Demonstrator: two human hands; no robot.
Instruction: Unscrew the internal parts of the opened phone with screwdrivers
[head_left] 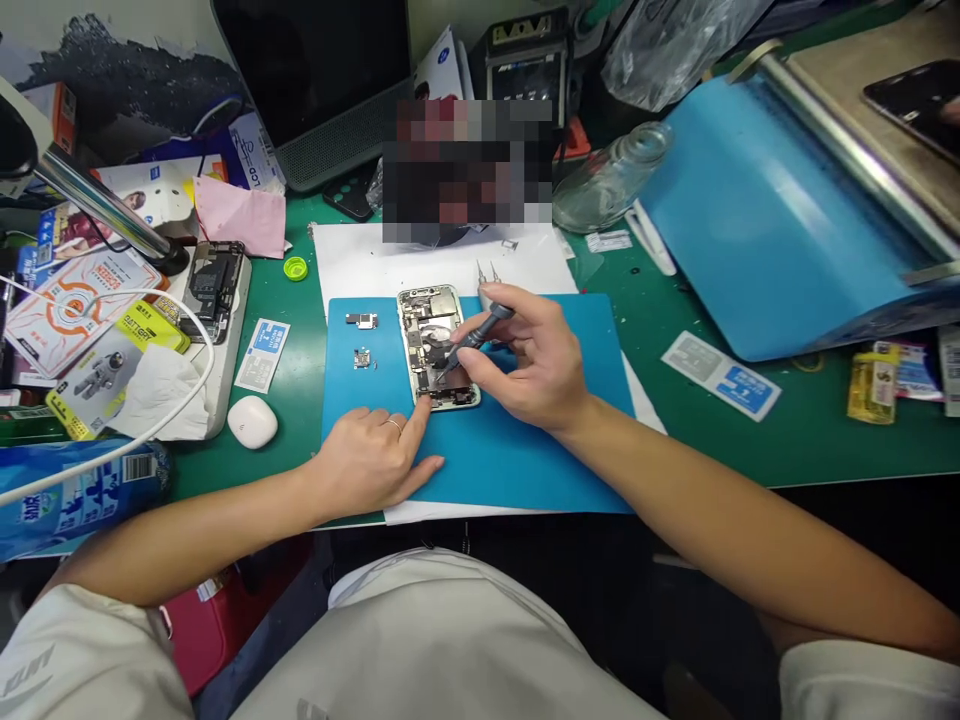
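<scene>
Mid-frame, my right fingers [495, 378] are pinching a slim grey screwdriver [492, 324] over an opened white-rimmed phone [424, 345], left fingers [413, 431] spread.

"SCREEN" on a white-and-orange packet [56, 310], "BATT" beginning a partly blurred word on a yellow-green packet [169, 328], "LCD" on a white-and-blue box [255, 150], Chinese characters and a barcode on a blue pack [82, 505]
</scene>
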